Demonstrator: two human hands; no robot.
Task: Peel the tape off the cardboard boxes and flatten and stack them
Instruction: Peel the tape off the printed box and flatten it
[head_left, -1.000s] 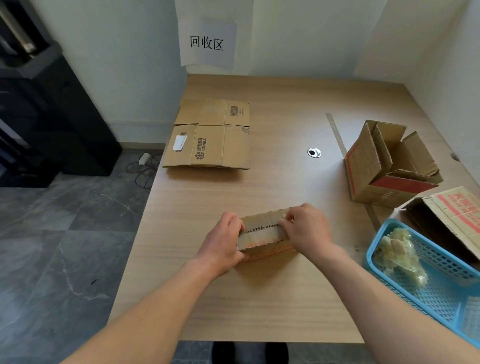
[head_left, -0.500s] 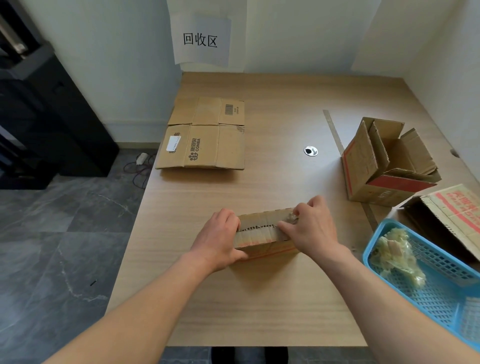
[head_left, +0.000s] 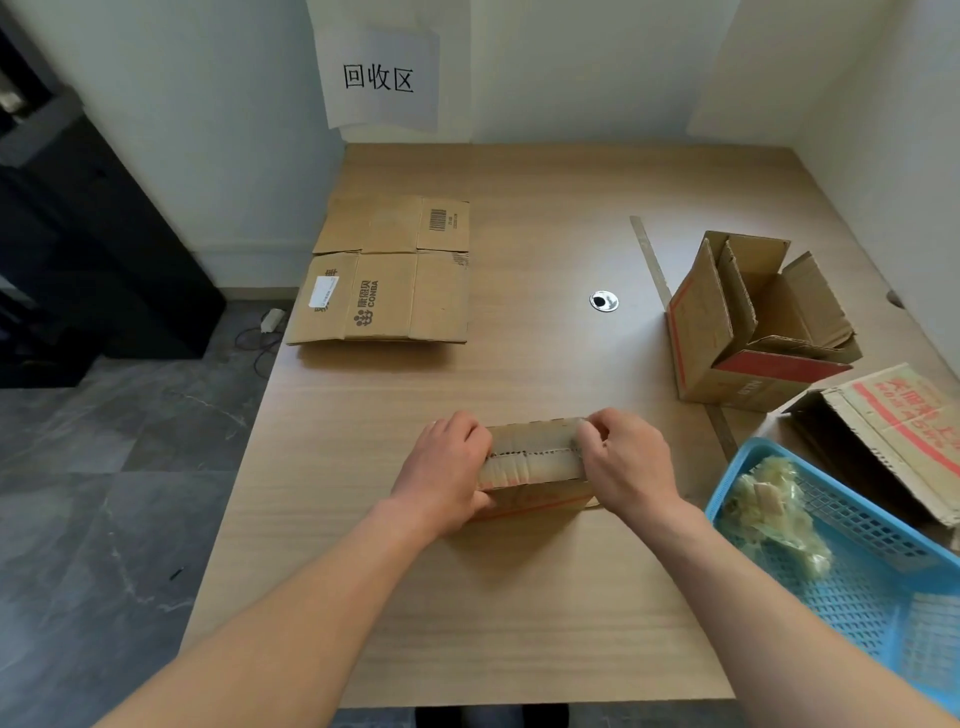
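A small cardboard box (head_left: 532, 460) stands on the wooden table (head_left: 519, 597) in front of me, its taped top seam facing up. My left hand (head_left: 447, 467) grips the box's left end. At the right end of the seam my right hand (head_left: 621, 462) pinches the tape with curled fingers. Flattened boxes (head_left: 387, 275) lie stacked at the table's far left. An opened box (head_left: 748, 322) lies on its side at the right, and another box (head_left: 893, 431) with red print sits at the right edge.
A blue plastic basket (head_left: 857, 571) holding crumpled peeled tape (head_left: 774, 519) sits at the near right. A round cable hole (head_left: 603, 301) is in the table's middle. A paper sign (head_left: 379, 78) hangs on the back wall. Grey floor and a black cabinet (head_left: 104, 249) lie to the left.
My right hand's fingers have shifted at the seam's right end, first lifting, then curling down again onto the tape. My left hand keeps its hold. The box stays in place.
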